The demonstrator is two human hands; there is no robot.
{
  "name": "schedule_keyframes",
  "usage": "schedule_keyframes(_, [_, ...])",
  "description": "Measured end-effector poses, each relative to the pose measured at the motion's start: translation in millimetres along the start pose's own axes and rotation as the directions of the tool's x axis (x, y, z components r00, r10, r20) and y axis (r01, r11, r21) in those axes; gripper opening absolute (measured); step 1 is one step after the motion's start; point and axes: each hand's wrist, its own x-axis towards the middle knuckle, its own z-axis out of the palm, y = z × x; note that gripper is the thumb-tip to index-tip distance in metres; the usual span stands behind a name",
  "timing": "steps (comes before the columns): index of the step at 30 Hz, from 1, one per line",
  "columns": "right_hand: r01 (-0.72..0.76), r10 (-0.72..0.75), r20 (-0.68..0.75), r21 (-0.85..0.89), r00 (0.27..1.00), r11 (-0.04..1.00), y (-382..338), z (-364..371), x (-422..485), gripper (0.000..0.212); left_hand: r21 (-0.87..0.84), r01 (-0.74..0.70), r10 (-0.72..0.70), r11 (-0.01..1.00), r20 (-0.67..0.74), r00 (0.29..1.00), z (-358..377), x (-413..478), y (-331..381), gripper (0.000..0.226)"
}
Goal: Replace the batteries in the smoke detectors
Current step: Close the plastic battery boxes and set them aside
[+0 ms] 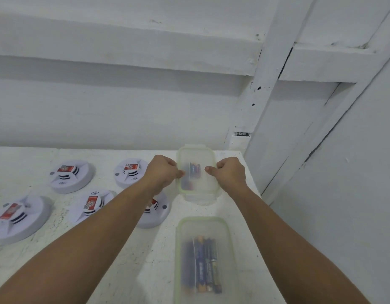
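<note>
Scanning across: smoke detectors (71, 176) lie at 9 o'clock; left hand (162, 172) curls its fingers round the lidded box (196, 156) at 12, batteries (202, 264) wait at 6, right hand (230, 172) grips the box's other side the same way. Light, slick plastic probably, so hold the rims.

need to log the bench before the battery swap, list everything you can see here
smoke detectors: five, white with red labels, left half of table; one partly hidden under the left forearm
far container: one, clear with green rim, back right of table; blurred red and blue contents
near container: one, clear with green rim, front right of table
batteries: several, blue and dark with gold ends, inside near container; exact count blurred
table: one, white
wall: white, behind table
left grip: holds far container's left edge
right grip: holds its right edge
</note>
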Motion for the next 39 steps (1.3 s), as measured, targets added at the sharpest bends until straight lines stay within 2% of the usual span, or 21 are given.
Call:
schedule_keyframes(5, [-0.032, 0.032, 0.006, 0.087, 0.999, 0.996, 9, 3, 1, 0.048, -0.069, 0.048, -0.047, 0.996, 0.016, 0.999, 1, 5, -1, 0.012])
schedule_keyframes(8, [-0.072, 0.064, 0.058, 0.145, 0.996, 0.987, 10, 0, 3, 0.036, -0.058, 0.013, -0.011, 0.998, 0.042, 0.999, -2, 6, -3, 0.031])
schedule_keyframes(10, [-0.156, 0.120, 0.174, 0.211, 0.977, 0.965, 6, -7, 9, 0.038, -0.034, -0.027, 0.029, 0.999, 0.070, 0.997, -4, 6, -2, 0.050])
schedule_keyframes(11, [-0.208, 0.144, 0.254, 0.248, 0.956, 0.946, 2, -11, 13, 0.045, 0.019, -0.083, 0.081, 0.996, 0.073, 0.994, -6, 5, -1, 0.054])
schedule_keyframes(13, [-0.277, 0.163, 0.387, 0.262, 0.908, 0.924, -4, -17, 26, 0.061, 0.195, -0.236, 0.229, 0.952, 0.060, 0.972, -8, 5, 1, 0.041])
schedule_keyframes(16, [-0.259, 0.114, 0.447, 0.277, 0.887, 0.925, -10, -18, 44, 0.063, 0.353, -0.425, 0.421, 0.834, 0.091, 0.902, -10, 0, -3, 0.026])
schedule_keyframes(18, [-0.221, 0.069, 0.446, 0.299, 0.892, 0.928, -12, -16, 54, 0.048, 0.424, -0.495, 0.476, 0.758, 0.158, 0.865, -10, -5, -5, 0.040])
schedule_keyframes(20, [-0.170, 0.038, 0.439, 0.264, 0.898, 0.949, -14, -11, 62, 0.035, 0.482, -0.523, 0.462, 0.703, 0.250, 0.851, -10, -13, -4, 0.069])
schedule_keyframes(22, [-0.113, 0.018, 0.415, 0.206, 0.910, 0.972, -12, -5, 67, 0.025, 0.526, -0.548, 0.455, 0.650, 0.308, 0.836, -8, -18, -6, 0.088])
schedule_keyframes(26, [-0.108, -0.017, 0.418, 0.273, 0.908, 0.956, -3, 3, 73, 0.004, 0.539, -0.568, 0.481, 0.622, 0.310, 0.820, -4, -18, -18, 0.100])
schedule_keyframes(28, [-0.122, -0.029, 0.444, 0.307, 0.895, 0.944, 1, 5, 75, 0.005, 0.520, -0.568, 0.491, 0.638, 0.294, 0.820, -3, -16, -23, 0.105])
schedule_keyframes(30, [-0.145, -0.034, 0.474, 0.335, 0.880, 0.931, 5, 5, 77, 0.009, 0.549, -0.585, 0.519, 0.597, 0.292, 0.804, -3, -15, -27, 0.109])
schedule_keyframes(32, [-0.144, -0.048, 0.491, 0.347, 0.870, 0.927, 7, 5, 79, 0.012, 0.629, -0.630, 0.605, 0.456, 0.300, 0.738, -2, -15, -30, 0.107])
schedule_keyframes(34, [-0.144, -0.055, 0.496, 0.354, 0.867, 0.924, 8, 7, 82, 0.014, 0.683, -0.672, 0.727, 0.286, 0.302, 0.617, -1, -10, -34, 0.093])
schedule_keyframes(36, [-0.151, -0.054, 0.496, 0.364, 0.867, 0.919, 13, 9, 84, 0.017, 0.690, -0.689, 0.785, 0.222, 0.293, 0.546, 2, -4, -38, 0.083])
schedule_keyframes(39, [-0.157, -0.060, 0.495, 0.386, 0.867, 0.909, 17, 13, 88, 0.017, 0.681, -0.708, 0.794, 0.187, 0.320, 0.517, 5, 2, -38, 0.076])
